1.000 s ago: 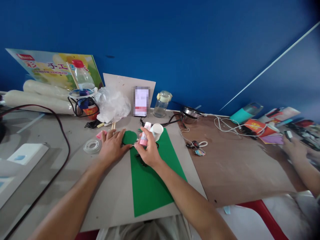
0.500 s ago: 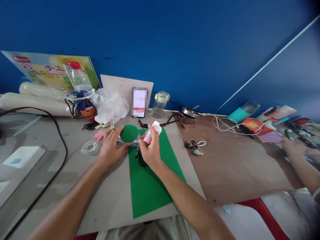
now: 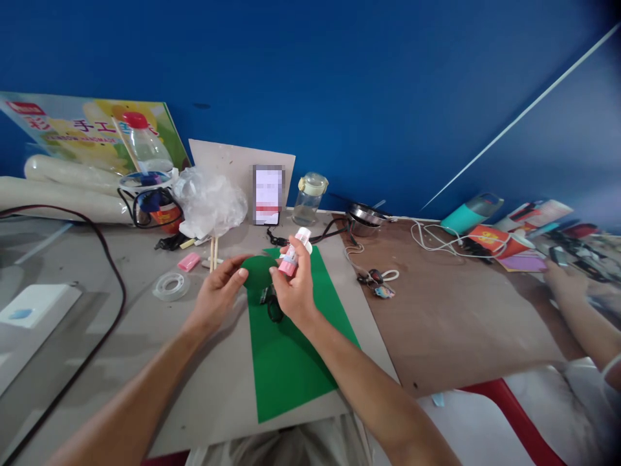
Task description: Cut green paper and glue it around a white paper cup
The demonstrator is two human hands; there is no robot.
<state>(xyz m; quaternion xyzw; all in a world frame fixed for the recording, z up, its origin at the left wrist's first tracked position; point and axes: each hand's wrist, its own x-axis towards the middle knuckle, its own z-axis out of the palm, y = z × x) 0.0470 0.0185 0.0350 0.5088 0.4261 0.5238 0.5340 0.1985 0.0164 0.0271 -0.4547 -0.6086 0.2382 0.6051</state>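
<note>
My left hand (image 3: 220,292) pinches the left edge of a green paper circle (image 3: 259,272) between thumb and fingers. My right hand (image 3: 297,285) is wrapped round a pink and white glue stick (image 3: 294,251), white end up. Its thumb reaches the circle's right edge. Under the hands lies a large green paper sheet (image 3: 301,362). On that sheet, just below the circle, is a small black object (image 3: 274,309) whose kind I cannot make out. A pink cap-like piece (image 3: 189,261) and a tape roll (image 3: 171,286) lie left of my left hand.
Two wooden sticks (image 3: 213,252) lie behind my left hand. A phone (image 3: 268,194) leans on a board, with a glass jar (image 3: 309,197) beside it. A plastic bag (image 3: 209,204) sits to the left. Keys (image 3: 376,281) lie rightward. Another person's hand (image 3: 567,281) is at far right.
The green circle has come down and slightly right, away from the pale thing behind it. My left hand has shifted to its lower left edge; my right hand keeps the glue stick.
</note>
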